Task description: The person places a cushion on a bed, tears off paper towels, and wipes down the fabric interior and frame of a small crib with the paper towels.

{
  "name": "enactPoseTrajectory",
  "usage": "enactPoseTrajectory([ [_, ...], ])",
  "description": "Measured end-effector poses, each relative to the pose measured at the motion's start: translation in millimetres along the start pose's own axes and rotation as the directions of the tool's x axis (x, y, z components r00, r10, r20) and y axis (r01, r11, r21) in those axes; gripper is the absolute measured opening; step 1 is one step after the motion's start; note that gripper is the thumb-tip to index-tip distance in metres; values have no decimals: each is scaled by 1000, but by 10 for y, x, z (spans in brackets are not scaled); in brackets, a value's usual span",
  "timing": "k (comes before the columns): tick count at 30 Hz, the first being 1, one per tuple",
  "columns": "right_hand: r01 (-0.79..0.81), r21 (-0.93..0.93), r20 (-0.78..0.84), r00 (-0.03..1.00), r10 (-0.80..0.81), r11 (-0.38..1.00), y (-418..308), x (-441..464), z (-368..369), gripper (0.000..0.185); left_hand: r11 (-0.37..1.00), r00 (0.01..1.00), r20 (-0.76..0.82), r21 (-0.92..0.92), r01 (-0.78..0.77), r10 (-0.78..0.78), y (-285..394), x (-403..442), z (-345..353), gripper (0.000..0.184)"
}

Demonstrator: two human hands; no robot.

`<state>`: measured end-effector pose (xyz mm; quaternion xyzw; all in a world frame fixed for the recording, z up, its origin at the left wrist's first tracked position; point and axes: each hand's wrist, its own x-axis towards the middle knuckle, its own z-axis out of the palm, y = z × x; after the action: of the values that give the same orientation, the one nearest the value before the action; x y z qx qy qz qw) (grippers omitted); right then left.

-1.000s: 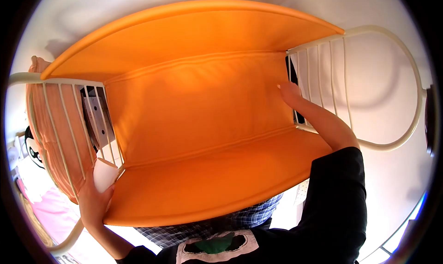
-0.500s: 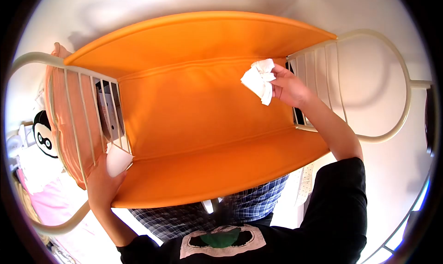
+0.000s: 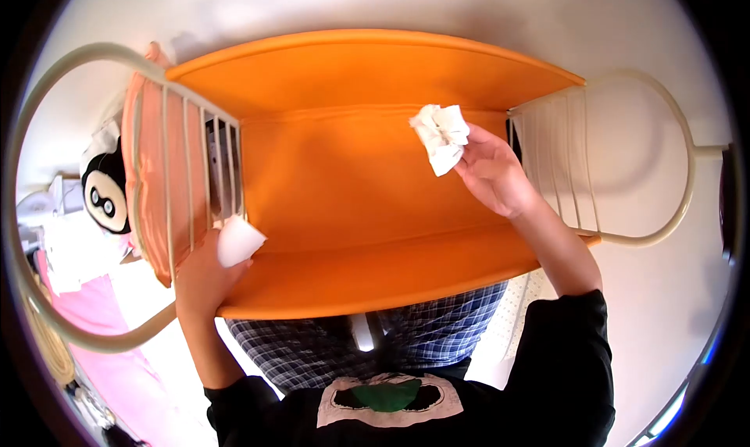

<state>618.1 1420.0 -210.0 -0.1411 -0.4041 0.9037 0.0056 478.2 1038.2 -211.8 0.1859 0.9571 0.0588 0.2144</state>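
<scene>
An orange fabric sling with raised front and back edges (image 3: pixel 336 189) spans a cream metal frame (image 3: pixel 187 174). My left hand (image 3: pixel 205 274) is wrapped round a white roll or cup-shaped object (image 3: pixel 239 242) at the sling's front left corner, against the frame bars. Over the right part of the sling, my right hand (image 3: pixel 496 172) pinches a crumpled white tissue (image 3: pixel 442 138) between thumb and fingers. The undersides of the left fingers are partly hidden.
A peach cloth (image 3: pixel 152 166) hangs outside the left bars. Beyond it are a black-and-cream plush (image 3: pixel 105 193) and a pink cloth (image 3: pixel 98 314). The frame's curved loops stick out on both sides. A pale wall (image 3: pixel 648 291) is at the right.
My right hand was low on the orange fabric at the right; it has lifted with the crumpled tissue showing. The sling's front edge and my left hand with the white object have shifted up and right in view.
</scene>
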Motion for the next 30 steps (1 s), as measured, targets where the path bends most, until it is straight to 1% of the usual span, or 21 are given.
enactPoseTrajectory([
  [1, -7, -289, -69, 998, -14, 957, 26, -24, 124, 47, 1000, 1000, -9, -24, -17, 17, 1, -3, -5, 52],
  [2, -29, -554, -123, 991, -48, 832, 51, -47, 248, 48, 998, 999, -18, -49, -30, 29, 10, -16, -20, 52],
  [3, 19, -618, -152, 978, -143, 786, 88, -83, 358, 42, 997, 999, -13, -76, -31, 30, 44, -22, -49, 54],
  [4, 24, -614, -134, 982, -134, 789, 104, -109, 438, 42, 997, 1000, -21, -72, -12, 11, 48, -19, -75, 54],
  [6, 12, -789, -127, 975, -182, 615, 100, -154, 534, 29, 991, 999, 36, -136, 9, -4, 60, -15, -98, 55],
  [7, 82, -816, -98, 956, -276, 573, 172, -145, 560, 22, 989, 1000, 2, -146, -7, 7, 51, -11, -74, 55],
  [8, 89, -813, -87, 959, -271, 575, 216, -119, 555, 22, 990, 1000, -3, -144, 5, -6, 61, -11, -82, 55],
  [10, 77, -971, 14, 963, -269, 225, 324, -56, 534, 27, 986, 999, -38, -167, -2, -5, 82, -22, -100, 55],
  [11, 129, -976, 75, 956, -284, 178, 406, 14, 503, 29, 988, 996, -94, -156, -10, -5, 84, -27, -97, 52],
  [12, 148, -973, 97, 959, -265, 180, 467, 99, 472, 29, 987, 995, -98, -162, 18, -34, 76, -28, -95, 52],
  [14, 312, -942, 328, 934, -141, -122, 598, 294, 406, 26, 986, 957, -273, -155, 59, -100, 56, -4, -53, 51],
  [15, 382, -908, 387, 922, 9, -169, 672, 430, 395, 24, 987, 952, -274, -119, 107, -136, 63, 24, -46, 51],
  [16, 395, -905, 395, 918, 31, -158, 848, 583, 344, 24, 984, 951, -264, -123, 132, -160, 67, 31, -39, 51],
  [18, 682, -700, 694, 720, 25, -210, 1373, 932, 262, 27, 967, 956, -218, -201, 155, -199, 48, 42, -22, 51],
  [19, 468, -875, 483, 854, 194, 121, 1592, 1081, 376, 21, 967, 955, -198, -173, 186, -220, 19, 46, -6, 50],
  [20, 123, -922, 285, 857, 429, 367, 1834, 1224, 520, 19, 962, 949, -199, -172, 212, -244, 0, 44, 5, 50],
  [22, 440, -887, 457, 800, 388, 138, 2400, 1488, 712, 26, 959, 945, -210, -192, 211, -250, -3, 46, 8, 50],
  [24, 463, -872, 484, 765, 424, 159, 3134, 1874, 713, 26, 937, 932, -160, -188, 295, -325, 20, 45, -23, 52],
  [25, 465, -867, 492, 743, 454, 179, 3343, 1980, 749, 26, 946, 936, -191, -194, 260, -296, -1, 37, -6, 52],
  [26, 471, -860, 502, 721, 478, 194, 3501, 2059, 777, 26, 954, 940, -215, -199, 224, -265, -27, 25, 15, 53],
  [30, 486, -839, 537, 669, 513, 245, 3761, 2088, 726, 27, 936, 932, -155, -189, 296, -326, -15, 3, -20, 53],
])
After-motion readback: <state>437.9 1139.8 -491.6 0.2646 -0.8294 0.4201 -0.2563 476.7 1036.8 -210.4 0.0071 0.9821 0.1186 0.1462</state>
